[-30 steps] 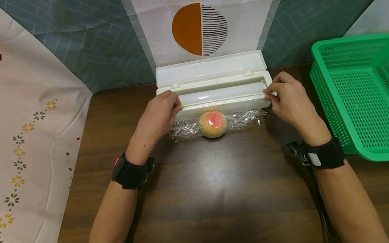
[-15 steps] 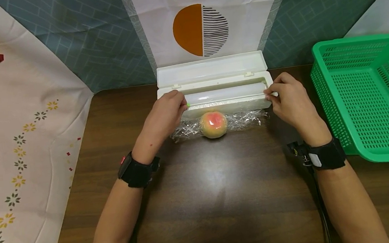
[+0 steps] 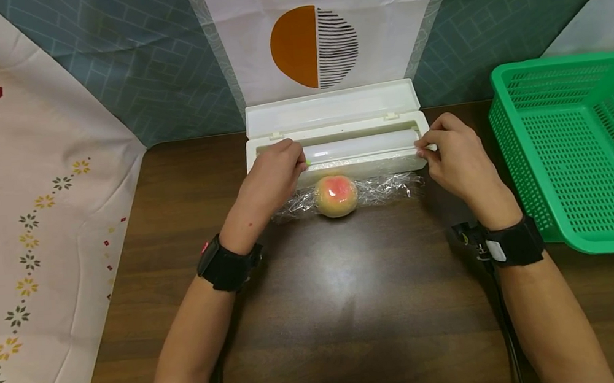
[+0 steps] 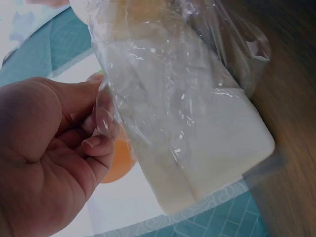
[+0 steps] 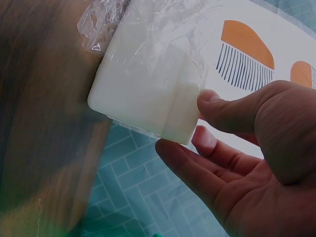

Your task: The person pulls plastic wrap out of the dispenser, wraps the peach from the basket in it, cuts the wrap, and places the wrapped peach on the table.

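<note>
A long white cling film dispenser box (image 3: 374, 167) stands open at the back of the table, with a white roll of cling film (image 3: 364, 146) inside. At its front edge, left of the middle, my left hand (image 3: 274, 173) pinches a small green slider (image 3: 307, 163), mostly hidden by the fingers. My right hand (image 3: 456, 155) grips the box's right end, thumb on top and fingertips at the end wall (image 5: 183, 116). Film drapes down the front wall (image 4: 197, 133). Right before the box sits a peach (image 3: 336, 196) on crumpled clear film (image 3: 387, 189).
A green plastic basket (image 3: 594, 231) stands on the right, beside my right forearm. The box's hinged lid (image 3: 332, 107) leans back near a patterned cloth backdrop (image 3: 172, 62). Brown wooden tabletop (image 3: 347, 323) lies between my forearms, and a white cloth (image 3: 45, 241) hangs at left.
My left hand has slid to the right along the box's front edge, carrying the green slider with it. My right hand stays at the right end. The peach has not moved.
</note>
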`<move>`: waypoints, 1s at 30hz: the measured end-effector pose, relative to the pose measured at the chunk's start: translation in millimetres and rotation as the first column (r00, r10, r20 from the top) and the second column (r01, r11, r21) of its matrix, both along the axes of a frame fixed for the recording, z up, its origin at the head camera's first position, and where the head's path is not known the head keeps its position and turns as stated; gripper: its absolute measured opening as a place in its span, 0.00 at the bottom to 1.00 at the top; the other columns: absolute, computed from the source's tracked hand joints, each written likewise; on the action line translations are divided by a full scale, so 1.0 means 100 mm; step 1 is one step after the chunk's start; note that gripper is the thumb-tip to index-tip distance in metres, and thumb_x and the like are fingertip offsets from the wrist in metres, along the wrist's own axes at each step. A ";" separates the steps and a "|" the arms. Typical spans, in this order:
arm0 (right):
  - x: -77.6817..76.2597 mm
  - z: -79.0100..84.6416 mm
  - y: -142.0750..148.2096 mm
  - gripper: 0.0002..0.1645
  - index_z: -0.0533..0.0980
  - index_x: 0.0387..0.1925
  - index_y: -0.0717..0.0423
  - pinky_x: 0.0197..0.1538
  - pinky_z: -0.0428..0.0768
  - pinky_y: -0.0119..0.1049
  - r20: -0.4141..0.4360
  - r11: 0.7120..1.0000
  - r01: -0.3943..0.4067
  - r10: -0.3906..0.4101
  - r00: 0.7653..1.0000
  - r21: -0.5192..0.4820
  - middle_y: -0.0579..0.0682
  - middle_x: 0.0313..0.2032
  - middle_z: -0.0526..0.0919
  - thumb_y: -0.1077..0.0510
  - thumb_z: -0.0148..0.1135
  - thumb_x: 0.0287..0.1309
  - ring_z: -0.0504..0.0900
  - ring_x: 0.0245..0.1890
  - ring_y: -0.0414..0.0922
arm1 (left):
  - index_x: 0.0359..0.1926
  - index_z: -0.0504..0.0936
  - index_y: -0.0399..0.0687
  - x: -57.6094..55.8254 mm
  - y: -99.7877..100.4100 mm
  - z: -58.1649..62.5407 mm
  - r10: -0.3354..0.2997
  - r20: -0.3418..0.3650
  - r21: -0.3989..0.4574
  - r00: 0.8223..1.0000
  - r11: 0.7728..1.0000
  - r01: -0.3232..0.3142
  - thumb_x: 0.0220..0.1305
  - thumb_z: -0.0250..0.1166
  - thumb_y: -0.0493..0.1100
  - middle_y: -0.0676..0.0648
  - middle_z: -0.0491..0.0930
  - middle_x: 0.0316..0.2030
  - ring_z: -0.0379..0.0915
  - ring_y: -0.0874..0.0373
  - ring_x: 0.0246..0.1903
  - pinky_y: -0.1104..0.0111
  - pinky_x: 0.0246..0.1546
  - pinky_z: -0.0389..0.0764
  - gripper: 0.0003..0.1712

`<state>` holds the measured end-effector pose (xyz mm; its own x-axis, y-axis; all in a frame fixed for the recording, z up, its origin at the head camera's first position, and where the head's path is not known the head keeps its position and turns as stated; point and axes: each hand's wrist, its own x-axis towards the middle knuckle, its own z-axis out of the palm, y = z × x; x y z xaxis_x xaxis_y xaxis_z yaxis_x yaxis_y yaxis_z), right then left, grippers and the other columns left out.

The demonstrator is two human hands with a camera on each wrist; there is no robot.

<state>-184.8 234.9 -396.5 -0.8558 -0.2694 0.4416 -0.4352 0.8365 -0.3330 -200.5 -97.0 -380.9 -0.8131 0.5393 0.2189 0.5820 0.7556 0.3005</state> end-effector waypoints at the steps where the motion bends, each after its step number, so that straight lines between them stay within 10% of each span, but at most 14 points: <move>1: 0.00 0.00 0.00 0.06 0.84 0.35 0.67 0.40 0.76 0.50 0.000 1.000 0.000 0.000 1.000 -0.001 0.59 0.35 0.72 0.67 0.66 0.55 0.72 0.35 0.53 | 0.38 0.78 0.42 0.00 0.01 0.01 0.002 0.005 -0.006 1.000 1.000 -0.002 0.68 0.61 0.39 0.50 0.73 0.33 0.69 0.58 0.33 0.67 0.36 0.74 0.04; 30: 0.01 0.01 -0.01 0.07 0.84 0.35 0.68 0.39 0.75 0.50 0.013 1.000 0.009 -0.009 1.000 0.004 0.59 0.35 0.72 0.67 0.66 0.55 0.72 0.34 0.53 | 0.38 0.78 0.45 -0.06 0.35 0.03 0.003 0.056 -0.036 0.998 0.999 -0.001 0.69 0.60 0.41 0.52 0.72 0.33 0.69 0.59 0.34 0.69 0.39 0.73 0.05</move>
